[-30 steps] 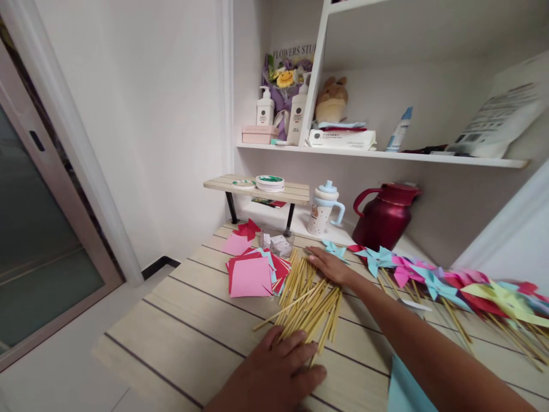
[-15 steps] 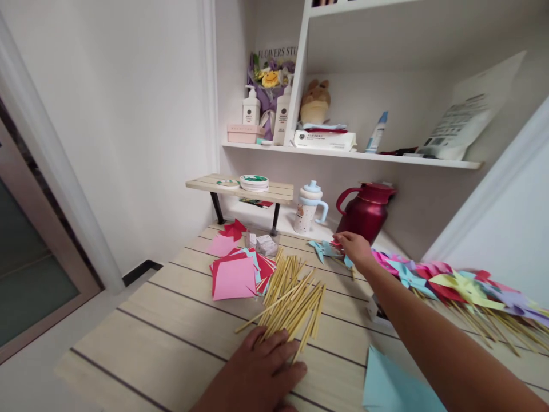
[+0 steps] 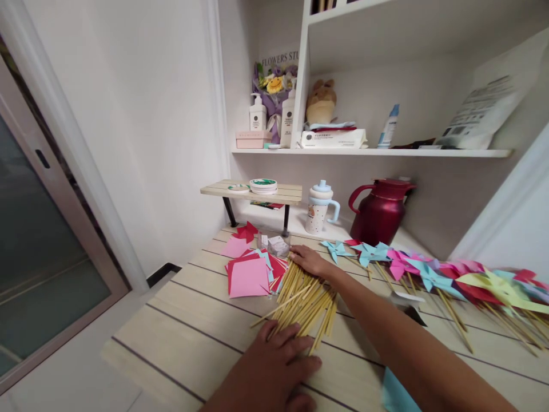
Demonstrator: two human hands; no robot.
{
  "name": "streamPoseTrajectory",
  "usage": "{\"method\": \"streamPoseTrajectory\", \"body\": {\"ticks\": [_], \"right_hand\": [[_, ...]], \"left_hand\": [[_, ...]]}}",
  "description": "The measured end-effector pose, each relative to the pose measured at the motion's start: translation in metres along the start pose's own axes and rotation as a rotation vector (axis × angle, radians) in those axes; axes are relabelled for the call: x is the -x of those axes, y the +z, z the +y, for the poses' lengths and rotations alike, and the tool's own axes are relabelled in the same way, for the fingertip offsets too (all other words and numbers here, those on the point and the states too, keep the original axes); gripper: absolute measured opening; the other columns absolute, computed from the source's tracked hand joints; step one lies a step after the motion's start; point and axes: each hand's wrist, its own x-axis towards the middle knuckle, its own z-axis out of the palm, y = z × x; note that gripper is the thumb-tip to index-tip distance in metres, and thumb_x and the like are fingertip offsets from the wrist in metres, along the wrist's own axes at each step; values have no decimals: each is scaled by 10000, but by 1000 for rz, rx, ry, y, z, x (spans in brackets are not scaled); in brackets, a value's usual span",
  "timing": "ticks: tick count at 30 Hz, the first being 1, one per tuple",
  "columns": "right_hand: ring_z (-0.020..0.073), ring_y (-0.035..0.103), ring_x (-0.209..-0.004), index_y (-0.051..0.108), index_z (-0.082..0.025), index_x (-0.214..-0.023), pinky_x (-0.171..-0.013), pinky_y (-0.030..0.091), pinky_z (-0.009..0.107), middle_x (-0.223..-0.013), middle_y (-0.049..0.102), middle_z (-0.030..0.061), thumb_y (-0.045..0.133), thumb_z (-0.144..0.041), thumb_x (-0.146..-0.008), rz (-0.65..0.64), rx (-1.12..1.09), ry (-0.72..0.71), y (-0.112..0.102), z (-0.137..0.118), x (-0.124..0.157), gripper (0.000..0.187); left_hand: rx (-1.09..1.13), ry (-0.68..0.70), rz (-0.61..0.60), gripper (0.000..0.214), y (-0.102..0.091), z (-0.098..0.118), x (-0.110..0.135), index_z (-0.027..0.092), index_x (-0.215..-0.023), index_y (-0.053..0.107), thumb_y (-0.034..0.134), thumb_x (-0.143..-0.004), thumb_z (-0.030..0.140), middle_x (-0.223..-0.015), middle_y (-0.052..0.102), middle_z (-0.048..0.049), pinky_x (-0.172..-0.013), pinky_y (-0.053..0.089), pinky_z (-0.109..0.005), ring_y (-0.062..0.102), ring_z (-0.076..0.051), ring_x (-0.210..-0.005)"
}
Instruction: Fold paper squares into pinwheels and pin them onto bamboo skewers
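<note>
A pile of thin wooden sticks (image 3: 302, 300) lies on the pale slatted table (image 3: 189, 320). My left hand (image 3: 278, 366) lies flat with fingers spread on the near ends of the sticks. My right hand (image 3: 309, 260) reaches across and rests, fingers out, on the far ends of the pile, next to a small clear box (image 3: 277, 244). A stack of pink, red and blue paper squares (image 3: 253, 273) lies just left of the sticks. A row of finished paper pinwheels (image 3: 429, 274) stretches to the right.
A dark red jug (image 3: 381, 210) and a lidded cup (image 3: 321, 209) stand at the back. A small wooden riser (image 3: 253, 191) holds round tins. The wall shelf (image 3: 369, 152) carries bottles and a plush toy. A blue sheet (image 3: 397, 397) lies near my right arm.
My right hand has come back from the pinwheels by the red jug to the far ends of the stick pile. My left hand has stayed on the near ends.
</note>
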Motion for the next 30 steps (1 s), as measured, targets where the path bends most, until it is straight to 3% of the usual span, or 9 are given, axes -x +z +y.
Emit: {"method": "streamPoseTrajectory", "body": {"ticks": [4, 9, 13, 17, 21, 25, 30], "right_hand": [[212, 640, -1048, 599, -181, -1224, -890, 549, 433, -1246, 624, 90, 583, -360, -949, -114, -154, -29, -18, 0, 23, 328], [234, 599, -1146, 583, -214, -1269, -972, 504, 471, -1346, 575, 99, 554, -374, -962, 12, -229, 87, -43, 10, 50, 346], [230, 621, -1095, 598, -185, -1230, -931, 525, 460, -1277, 608, 91, 585, -363, -946, 53, -267, 139, -36, 9, 63, 336], [225, 624, -1089, 597, -190, -1234, -924, 532, 453, -1279, 610, 93, 576, -367, -951, 52, -375, 129, -24, -7, 72, 335], [224, 627, -1101, 576, -197, -1275, -937, 528, 459, -1298, 606, 100, 554, -377, -964, 87, -466, 116, -26, -24, 77, 360], [223, 632, -1083, 580, -188, -1263, -917, 538, 452, -1281, 611, 97, 573, -368, -954, 193, -436, 153, -41, -22, 80, 358], [217, 640, -1042, 584, -174, -1241, -878, 551, 435, -1241, 620, 91, 593, -357, -943, 316, -212, 349, -75, 10, 89, 350]], "left_hand": [[56, -40, -22, 493, -3, 4, 1, 346, -1412, 460, 451, -959, 540, -1503, 492, -16, -1171, 241, -535, 375, -280, -1419], [76, -77, -15, 465, -7, 9, 2, 347, -1402, 480, 436, -971, 517, -1512, 482, -10, -1181, 244, -539, 354, -268, -1433], [75, -79, -24, 463, -7, 10, 2, 345, -1402, 485, 437, -972, 510, -1510, 483, -19, -1178, 239, -558, 367, -271, -1423], [67, -79, -4, 444, -7, 11, 2, 342, -1388, 509, 464, -968, 478, -1494, 502, -22, -1176, 240, -559, 368, -270, -1420], [33, -111, 3, 452, -6, 13, 2, 331, -1379, 519, 538, -939, 431, -1520, 468, -39, -1173, 244, -561, 361, -276, -1425], [-14, -178, 24, 456, -7, 16, 1, 281, -1358, 543, 592, -914, 373, -1553, 417, -77, -1171, 250, -551, 350, -283, -1433], [-31, -217, 49, 410, -10, 20, 0, 263, -1327, 580, 583, -922, 324, -1503, 484, -95, -1152, 289, -531, 418, -269, -1389]]}}
